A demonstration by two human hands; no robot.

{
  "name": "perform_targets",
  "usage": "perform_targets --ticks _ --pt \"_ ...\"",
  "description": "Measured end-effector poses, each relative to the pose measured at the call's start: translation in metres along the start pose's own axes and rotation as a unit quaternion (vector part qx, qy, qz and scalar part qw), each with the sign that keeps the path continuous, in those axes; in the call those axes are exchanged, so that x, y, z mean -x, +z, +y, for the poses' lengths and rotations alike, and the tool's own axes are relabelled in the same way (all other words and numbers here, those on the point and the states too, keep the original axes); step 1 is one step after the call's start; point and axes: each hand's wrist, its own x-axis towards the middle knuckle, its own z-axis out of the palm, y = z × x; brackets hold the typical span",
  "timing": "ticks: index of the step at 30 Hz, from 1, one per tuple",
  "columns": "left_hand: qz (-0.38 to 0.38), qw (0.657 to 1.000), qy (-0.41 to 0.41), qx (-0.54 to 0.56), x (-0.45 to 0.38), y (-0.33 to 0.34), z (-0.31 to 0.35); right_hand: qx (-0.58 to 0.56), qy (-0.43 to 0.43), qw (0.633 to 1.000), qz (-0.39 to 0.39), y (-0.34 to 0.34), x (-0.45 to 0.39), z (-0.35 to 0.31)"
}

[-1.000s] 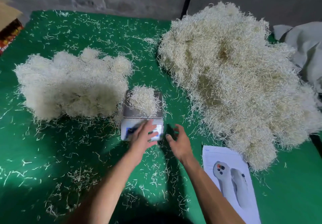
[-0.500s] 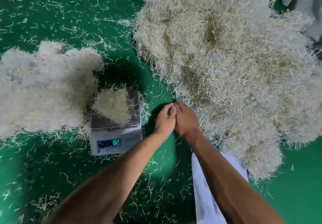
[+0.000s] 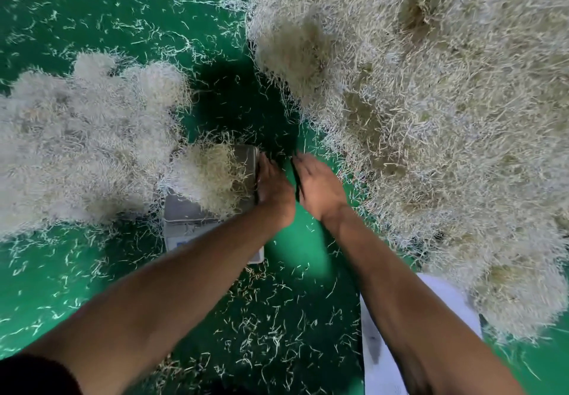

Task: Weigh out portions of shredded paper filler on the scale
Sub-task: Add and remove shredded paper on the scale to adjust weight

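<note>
Hands, left (image 3: 274,184) and right (image 3: 320,187), are reaching flat-fingered, holding nothing, beside the scale (image 3: 197,213).
Gathering gently from the big pile (image 3: 431,117) is probably keeping the portion (image 3: 212,176) adjustable.

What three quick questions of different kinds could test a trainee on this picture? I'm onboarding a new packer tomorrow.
1. True or false: the silver-topped white digital scale has a small clump of cream shredded paper on its platform.
2. Multiple choice: the biggest pile of shredded paper lies (A) to the person's right, (B) to the person's left, (C) on the scale.
3. Short answer: which arm hides the scale's display?

Key: 1 true. 2 A. 3 the left forearm; the left hand is at the platform's right edge, beside the right hand.
</note>
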Motion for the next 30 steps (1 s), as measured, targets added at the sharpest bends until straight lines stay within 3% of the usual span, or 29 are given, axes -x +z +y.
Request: perform_targets --ticks 3,7,11,13,15,17,19,22,26,30 --pt "-0.007 0.999 0.022 -0.027 0.017 0.005 0.009 -0.022 0.016 1.000 0.008 0.006 0.017 -0.004" --pt "-0.005 0.996 0.006 0.084 0.048 0.021 0.018 -0.039 0.039 0.998 0.016 0.012 0.050 -0.019" --pt "0.038 0.988 0.050 0.138 0.071 0.036 0.015 -0.053 0.044 0.998 -0.008 0.021 0.092 -0.047" --pt "0.055 0.978 0.041 0.199 0.093 0.053 0.017 -0.064 0.053 0.996 -0.013 0.025 0.112 -0.063" --pt "0.092 0.943 0.044 0.316 0.125 0.063 0.009 -0.088 0.055 0.994 -0.018 0.029 0.132 -0.075" --pt "0.031 0.972 0.091 0.212 0.152 0.071 -0.002 -0.115 0.047 0.992 -0.030 0.031 0.153 -0.090" --pt "0.096 0.983 0.128 0.086 0.172 0.095 0.006 -0.135 0.045 0.989 -0.051 0.029 0.166 -0.102" --pt "0.111 0.973 0.167 0.114 0.203 0.123 -0.003 -0.144 0.058 0.987 -0.042 0.026 0.168 -0.109" --pt "0.119 0.915 0.151 0.355 0.235 0.164 -0.025 -0.138 0.074 0.988 0.001 0.025 0.151 -0.120" --pt "0.207 0.806 -0.002 0.555 0.235 0.187 -0.070 -0.113 0.096 0.989 -0.026 0.042 0.143 -0.142"
